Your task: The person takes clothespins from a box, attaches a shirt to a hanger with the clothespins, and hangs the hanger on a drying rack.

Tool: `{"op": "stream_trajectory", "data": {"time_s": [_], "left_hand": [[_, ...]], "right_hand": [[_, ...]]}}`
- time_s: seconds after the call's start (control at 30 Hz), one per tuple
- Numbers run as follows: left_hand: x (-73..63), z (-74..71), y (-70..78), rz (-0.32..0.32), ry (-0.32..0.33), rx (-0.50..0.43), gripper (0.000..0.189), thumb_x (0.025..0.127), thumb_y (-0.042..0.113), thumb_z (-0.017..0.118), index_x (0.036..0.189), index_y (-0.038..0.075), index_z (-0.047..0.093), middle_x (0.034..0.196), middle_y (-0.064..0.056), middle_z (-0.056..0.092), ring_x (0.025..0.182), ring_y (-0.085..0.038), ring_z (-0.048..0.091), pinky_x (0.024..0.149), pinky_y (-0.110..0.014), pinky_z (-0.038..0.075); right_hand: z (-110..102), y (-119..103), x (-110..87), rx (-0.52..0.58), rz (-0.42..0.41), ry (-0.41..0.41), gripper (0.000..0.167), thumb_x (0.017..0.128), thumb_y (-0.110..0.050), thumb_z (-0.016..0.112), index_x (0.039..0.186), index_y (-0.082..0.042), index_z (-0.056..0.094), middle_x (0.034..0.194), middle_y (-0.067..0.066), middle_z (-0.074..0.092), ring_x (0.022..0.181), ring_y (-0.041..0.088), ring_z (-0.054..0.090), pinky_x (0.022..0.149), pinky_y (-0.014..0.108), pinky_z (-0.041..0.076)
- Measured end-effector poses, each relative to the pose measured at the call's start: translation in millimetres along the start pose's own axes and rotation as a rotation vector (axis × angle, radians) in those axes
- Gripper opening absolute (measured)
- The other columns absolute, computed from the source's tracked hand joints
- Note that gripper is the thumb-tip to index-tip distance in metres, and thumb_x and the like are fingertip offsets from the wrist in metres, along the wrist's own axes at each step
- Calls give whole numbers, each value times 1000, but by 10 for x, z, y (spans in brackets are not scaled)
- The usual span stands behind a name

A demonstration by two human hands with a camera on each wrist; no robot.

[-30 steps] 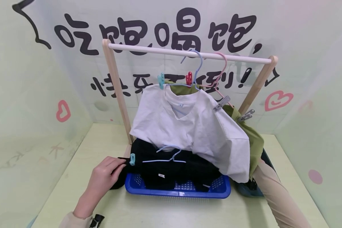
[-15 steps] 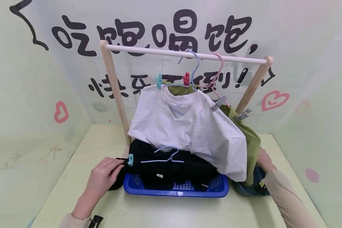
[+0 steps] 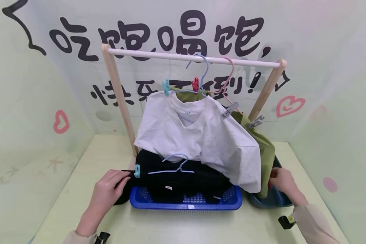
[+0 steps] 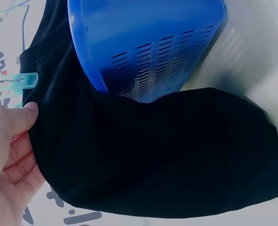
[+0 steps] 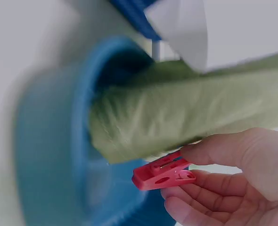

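My left hand pinches the shoulder edge of a black shirt, beside a teal clothespin clipped to it. A light blue hanger lies at the neck of this shirt, its hook standing up. The shirt spreads over a blue basket, one sleeve hanging down outside. On the right, a red clothespin is held between the thumb and fingers of my right hand. That hand is over a dark teal basin, close to the hem of a hanging green garment.
A rack with a white rail and wooden posts stands behind. From it hangs a white T-shirt on a blue hanger, with the green garment behind on a pink hanger. Grey clothespins grip both garments.
My right hand has come out from behind the green garment, lifting out of the basin with a red clothespin. My left hand keeps its pinch on the black shirt. The head view shifts slightly.
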State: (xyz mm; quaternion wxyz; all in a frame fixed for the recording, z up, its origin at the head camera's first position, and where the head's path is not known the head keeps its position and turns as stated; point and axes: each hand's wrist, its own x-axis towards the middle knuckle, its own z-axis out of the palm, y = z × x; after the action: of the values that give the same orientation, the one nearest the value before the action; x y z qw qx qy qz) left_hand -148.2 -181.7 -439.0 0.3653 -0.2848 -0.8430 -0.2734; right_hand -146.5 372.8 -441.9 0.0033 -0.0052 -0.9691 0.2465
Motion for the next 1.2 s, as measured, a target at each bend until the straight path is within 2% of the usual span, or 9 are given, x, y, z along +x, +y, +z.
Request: {"op": "stream_trajectory", "data": {"time_s": [0.23,0.5,0.67,0.8,0.87,0.97,1.1,1.2], "left_hand": [[-6,-16,-7,-13,-11,9,49,98,38,44,85,-1,71,78,-8,67,71,-22,61,60,-33,51],[-2,-11,-7,-5,-4,6,48,98,37,44,85,-1,71,77,-8,67,70,-22,61,60,-31,51],[4,-15,-4,-20,-28,5,48,98,38,44,85,-1,71,79,-8,67,71,-22,61,61,-31,52],[1,-12,-4,-27,-33,8,49,98,38,44,85,-1,71,78,-9,67,71,-22,61,61,-32,51],[0,-8,-4,-19,-20,8,49,98,38,44,84,-1,71,77,-8,67,70,-22,61,60,-32,51],[-2,-3,-1,-9,-3,3,48,98,37,45,84,-1,71,76,-8,67,69,-22,61,59,-32,51],[-7,-5,2,-9,1,4,47,98,37,45,84,0,71,77,-7,67,70,-21,61,59,-31,51],[-8,-10,6,-11,-2,3,48,98,37,45,84,0,71,77,-8,67,70,-22,61,59,-32,51]], "right_hand": [[53,-185,-302,28,8,34,22,77,-3,70,92,12,65,76,14,68,68,25,64,61,35,52],[10,-559,-597,134,0,68,27,75,-4,75,96,9,65,76,8,68,63,12,64,55,22,51],[25,-837,-709,198,-43,89,26,72,2,76,96,5,67,79,5,68,63,6,62,57,20,52],[75,-1018,-746,309,-76,76,28,71,3,77,97,4,67,82,6,68,66,4,63,59,20,54],[111,-1085,-744,389,-135,79,29,72,5,76,99,4,67,83,8,69,68,5,65,60,20,54],[182,-1159,-709,462,-289,115,32,71,7,76,102,4,66,83,10,69,70,8,66,61,19,54],[293,-1234,-610,497,-500,168,33,71,9,75,102,4,65,86,11,70,74,12,67,63,18,54],[372,-1295,-522,545,-588,189,32,73,9,73,103,5,64,86,12,69,76,15,67,65,18,53]]}}
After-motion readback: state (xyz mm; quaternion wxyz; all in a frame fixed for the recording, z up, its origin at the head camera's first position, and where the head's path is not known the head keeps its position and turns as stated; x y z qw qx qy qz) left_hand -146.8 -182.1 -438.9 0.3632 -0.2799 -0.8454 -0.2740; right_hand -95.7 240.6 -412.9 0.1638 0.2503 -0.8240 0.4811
